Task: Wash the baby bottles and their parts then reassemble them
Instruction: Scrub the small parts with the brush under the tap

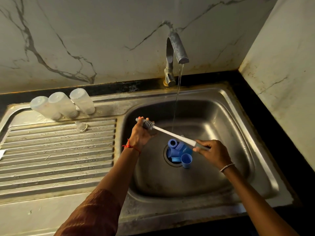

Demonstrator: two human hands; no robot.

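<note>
The steel sink (226,120) takes up most of what is in front of the person, its basin under both hands and its ribbed drainboard (59,159) stretching away to the left of the left hand (140,134). The tap (176,48) stands beyond the hands at the back rim, running; a thin stream of water (177,92) drops between the two hands, just past the brush.

Three clear baby bottles (62,104) stand mouths down in a row, touching one another, on the far edge of the drainboard, well to the left of the left hand and beyond it.

The bottle brush (172,133) stretches from one hand to the other across the basin. The left hand has its fingers curled round the grey ribbed head, a short grey tip poking out past them. The right hand (212,153) grips the grey handle at the lower end, fingers wrapped over it, thumb side towards the brush head. The white shaft slopes down from left hand to right.

Below the shaft, just left of the right hand, a cluster of blue bottle parts (180,151), rings and caps, lies heaped over the drain, touching each other. I can't tell how many there are.

A clear nipple (81,126) sits on the drainboard ribs, to the left of the left hand and nearer it than the bottles. A red thread (129,146) circles the left wrist; a thin bracelet (227,167) the right.
</note>
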